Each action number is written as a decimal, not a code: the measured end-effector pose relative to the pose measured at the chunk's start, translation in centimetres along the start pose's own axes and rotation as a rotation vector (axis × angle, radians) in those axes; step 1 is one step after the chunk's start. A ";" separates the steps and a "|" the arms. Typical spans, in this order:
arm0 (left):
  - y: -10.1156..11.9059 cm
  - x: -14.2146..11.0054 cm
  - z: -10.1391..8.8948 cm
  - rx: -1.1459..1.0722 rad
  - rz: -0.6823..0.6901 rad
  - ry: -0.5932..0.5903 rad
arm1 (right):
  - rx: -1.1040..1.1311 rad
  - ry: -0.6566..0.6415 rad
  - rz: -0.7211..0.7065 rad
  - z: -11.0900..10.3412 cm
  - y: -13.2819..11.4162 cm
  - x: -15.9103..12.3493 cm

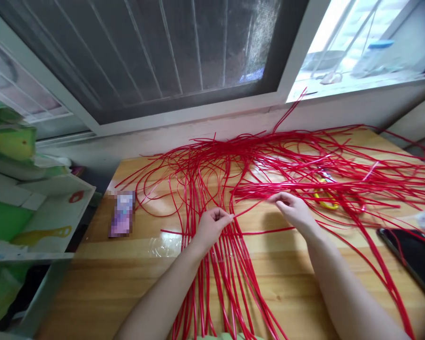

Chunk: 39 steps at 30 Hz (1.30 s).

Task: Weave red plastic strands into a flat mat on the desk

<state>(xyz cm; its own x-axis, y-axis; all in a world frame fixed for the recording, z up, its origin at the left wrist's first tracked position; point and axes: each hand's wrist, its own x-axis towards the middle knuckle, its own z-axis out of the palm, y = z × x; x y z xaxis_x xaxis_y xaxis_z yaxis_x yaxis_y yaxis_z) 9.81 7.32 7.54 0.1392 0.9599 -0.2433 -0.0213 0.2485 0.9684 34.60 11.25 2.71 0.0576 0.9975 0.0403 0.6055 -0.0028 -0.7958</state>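
Between my two hands a thin red plastic strand (250,208) is stretched, slanting up to the right. My left hand (214,224) pinches one end of it, over a fan of red strands (230,283) that runs toward me across the wooden table. My right hand (288,208) closes its fingertips on the strand's other part, just in front of a bundle of cut red strands (262,190). Another single strand (265,232) lies crosswise under both hands. Clear tape (163,246) sits on the table left of the fan.
A tangled heap of red strands (233,146) spreads along the wall under the window. Yellow-handled scissors (326,200) lie partly beneath strands at right. A dark phone or tablet (411,259) is at the right edge, and a blurred pink packet (123,215) at left.
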 end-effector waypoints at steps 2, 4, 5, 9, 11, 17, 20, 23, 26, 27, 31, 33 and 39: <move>-0.5 0.6 0.3 -0.036 -0.018 0.056 | -0.105 -0.073 -0.015 -0.5 -2.0 -1.2; -0.8 1.0 0.7 -0.050 -0.009 0.065 | -0.083 -0.094 -0.218 -0.3 -4.4 -2.5; -0.9 1.1 0.9 -0.044 0.004 0.031 | -0.071 -0.115 -0.356 0.0 -5.5 -3.1; -1.1 1.0 1.6 -0.007 0.079 -0.194 | -0.143 -0.240 -0.623 2.4 -7.6 -4.4; -1.3 0.9 1.5 0.046 0.117 -0.227 | -0.237 -0.235 -0.600 3.2 -7.1 -4.3; -2.5 0.4 -1.1 0.623 0.448 -0.084 | -0.525 -0.172 -0.185 2.4 -4.5 -3.6; -3.6 -0.1 -1.7 0.801 0.498 -0.149 | -0.573 -0.270 -0.123 2.3 -3.7 -4.3; -4.5 -0.4 -1.7 0.860 0.509 -0.204 | -0.529 -0.350 -0.138 2.7 -3.4 -5.0; -4.7 -0.4 -1.9 0.853 0.495 -0.244 | -0.478 -0.385 -0.127 3.1 -3.4 -5.2; -4.6 -0.4 -2.0 0.849 0.491 -0.263 | -0.469 -0.384 -0.120 3.2 -3.4 -5.1; -4.3 -0.4 -2.2 0.865 0.497 -0.317 | -0.432 -0.357 -0.119 3.8 -3.5 -4.8; -4.4 -0.4 -2.2 0.885 0.496 -0.310 | -0.406 -0.344 -0.144 4.1 -3.5 -4.9; -4.7 -0.7 -2.1 0.975 0.492 -0.329 | -0.330 -0.298 -0.240 5.0 -3.9 -5.7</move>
<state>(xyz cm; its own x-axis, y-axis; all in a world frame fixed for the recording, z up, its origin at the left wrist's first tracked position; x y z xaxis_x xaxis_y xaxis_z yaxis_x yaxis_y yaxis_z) 7.71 5.77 3.06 0.5847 0.8089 0.0620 0.6125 -0.4902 0.6201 27.90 5.92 2.53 -0.3139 0.9493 -0.0141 0.7954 0.2549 -0.5499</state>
